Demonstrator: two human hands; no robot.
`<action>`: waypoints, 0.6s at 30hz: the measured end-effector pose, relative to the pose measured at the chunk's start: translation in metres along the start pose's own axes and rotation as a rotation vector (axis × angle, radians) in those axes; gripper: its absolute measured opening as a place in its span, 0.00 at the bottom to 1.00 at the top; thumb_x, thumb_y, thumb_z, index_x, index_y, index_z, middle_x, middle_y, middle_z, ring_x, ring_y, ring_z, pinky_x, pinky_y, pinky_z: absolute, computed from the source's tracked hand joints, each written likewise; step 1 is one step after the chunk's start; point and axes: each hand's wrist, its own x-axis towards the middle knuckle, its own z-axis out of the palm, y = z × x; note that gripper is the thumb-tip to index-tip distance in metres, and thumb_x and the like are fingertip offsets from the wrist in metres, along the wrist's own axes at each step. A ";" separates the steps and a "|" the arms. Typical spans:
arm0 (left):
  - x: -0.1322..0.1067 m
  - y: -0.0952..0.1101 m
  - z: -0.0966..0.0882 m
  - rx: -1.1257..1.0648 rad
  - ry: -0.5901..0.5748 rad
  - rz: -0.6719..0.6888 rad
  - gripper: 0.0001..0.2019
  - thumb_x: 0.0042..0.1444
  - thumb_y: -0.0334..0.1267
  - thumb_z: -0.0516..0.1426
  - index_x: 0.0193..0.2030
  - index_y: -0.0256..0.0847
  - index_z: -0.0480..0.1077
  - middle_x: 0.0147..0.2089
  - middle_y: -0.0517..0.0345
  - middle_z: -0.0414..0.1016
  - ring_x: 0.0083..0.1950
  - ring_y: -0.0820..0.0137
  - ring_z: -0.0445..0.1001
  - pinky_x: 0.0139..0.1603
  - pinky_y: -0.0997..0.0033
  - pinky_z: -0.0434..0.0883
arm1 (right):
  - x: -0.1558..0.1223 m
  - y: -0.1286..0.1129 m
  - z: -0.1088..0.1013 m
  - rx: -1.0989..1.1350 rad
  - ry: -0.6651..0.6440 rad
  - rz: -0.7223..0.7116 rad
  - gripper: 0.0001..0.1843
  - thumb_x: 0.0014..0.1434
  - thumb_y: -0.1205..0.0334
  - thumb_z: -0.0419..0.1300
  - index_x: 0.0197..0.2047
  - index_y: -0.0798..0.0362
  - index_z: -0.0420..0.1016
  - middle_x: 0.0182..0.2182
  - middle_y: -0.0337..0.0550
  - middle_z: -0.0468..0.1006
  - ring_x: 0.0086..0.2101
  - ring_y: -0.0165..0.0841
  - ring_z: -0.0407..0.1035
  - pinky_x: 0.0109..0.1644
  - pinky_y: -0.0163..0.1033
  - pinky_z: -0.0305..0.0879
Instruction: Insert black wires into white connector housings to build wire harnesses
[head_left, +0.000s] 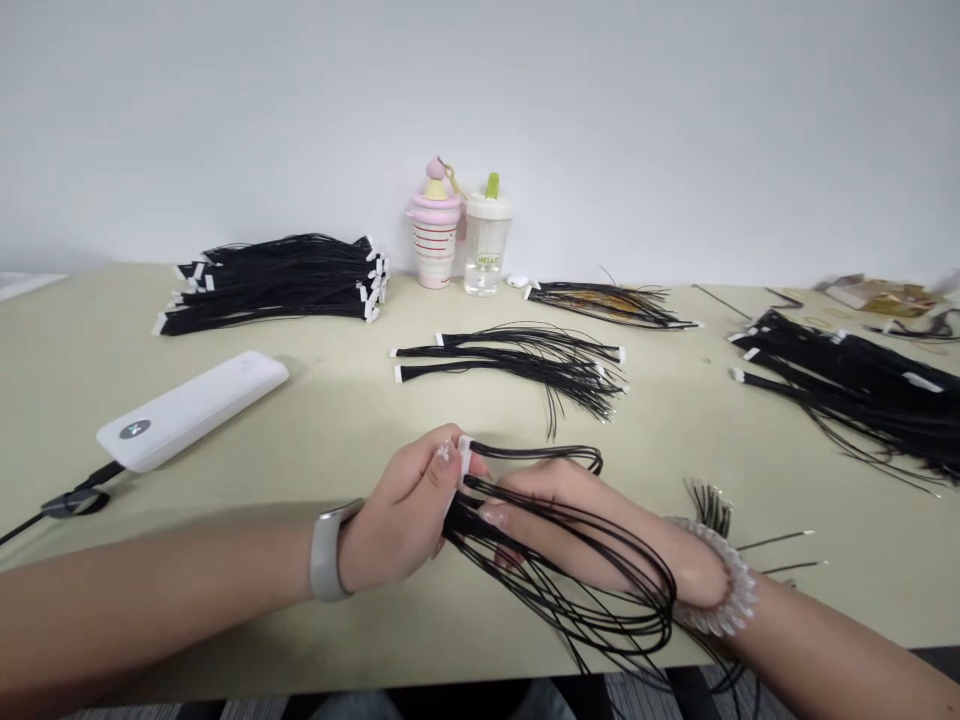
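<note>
My left hand (401, 515) pinches a small white connector (465, 458) at the end of a bunch of thin black wires (577, 600). My right hand (570, 530) lies just beside it, its fingertips pressed in among the same wires near the connector. Long wire loops fall across the back of my right hand and hang over the table's front edge. A grey band circles my left wrist, and a clear coiled bracelet circles my right. A few loose wires with bare tips (780, 545) lie past my right wrist.
Several black wire bundles with white connectors lie on the pale green table (315, 530), at the back left (274, 285), centre (510, 365) and right (847, 385). A white power bank (191, 410) with a cable sits left. Two bottles (459, 228) stand against the wall.
</note>
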 end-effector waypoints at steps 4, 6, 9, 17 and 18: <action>0.000 -0.002 0.000 -0.006 0.019 -0.017 0.21 0.57 0.55 0.43 0.28 0.40 0.61 0.15 0.67 0.53 0.15 0.80 0.52 0.15 0.79 0.52 | 0.001 0.005 0.002 0.131 -0.008 0.042 0.19 0.62 0.52 0.43 0.28 0.55 0.62 0.23 0.37 0.66 0.24 0.24 0.58 0.27 0.29 0.56; 0.001 -0.001 0.001 0.015 0.018 -0.014 0.21 0.57 0.55 0.42 0.28 0.40 0.61 0.15 0.67 0.53 0.16 0.80 0.52 0.16 0.79 0.52 | 0.001 0.008 0.003 0.094 0.012 0.043 0.17 0.62 0.54 0.45 0.26 0.55 0.61 0.21 0.35 0.65 0.22 0.23 0.56 0.24 0.29 0.54; 0.000 -0.001 0.001 0.018 0.019 -0.021 0.21 0.58 0.54 0.42 0.28 0.40 0.61 0.16 0.67 0.53 0.16 0.81 0.52 0.16 0.79 0.52 | 0.003 0.010 0.008 -0.057 0.092 -0.020 0.14 0.60 0.59 0.47 0.24 0.55 0.59 0.19 0.33 0.60 0.20 0.22 0.51 0.22 0.28 0.49; 0.004 0.000 0.002 0.080 0.036 -0.101 0.20 0.57 0.54 0.44 0.30 0.40 0.62 0.14 0.67 0.55 0.13 0.80 0.54 0.12 0.81 0.54 | 0.000 0.010 -0.004 -0.458 0.180 -0.178 0.07 0.52 0.72 0.50 0.25 0.55 0.64 0.22 0.36 0.67 0.23 0.22 0.55 0.29 0.30 0.54; 0.005 0.001 0.002 0.085 0.048 -0.127 0.20 0.57 0.54 0.44 0.29 0.40 0.62 0.14 0.67 0.55 0.12 0.80 0.54 0.11 0.81 0.54 | -0.003 0.010 -0.013 -0.482 0.146 -0.135 0.08 0.53 0.70 0.51 0.23 0.56 0.64 0.21 0.36 0.67 0.22 0.22 0.56 0.29 0.31 0.55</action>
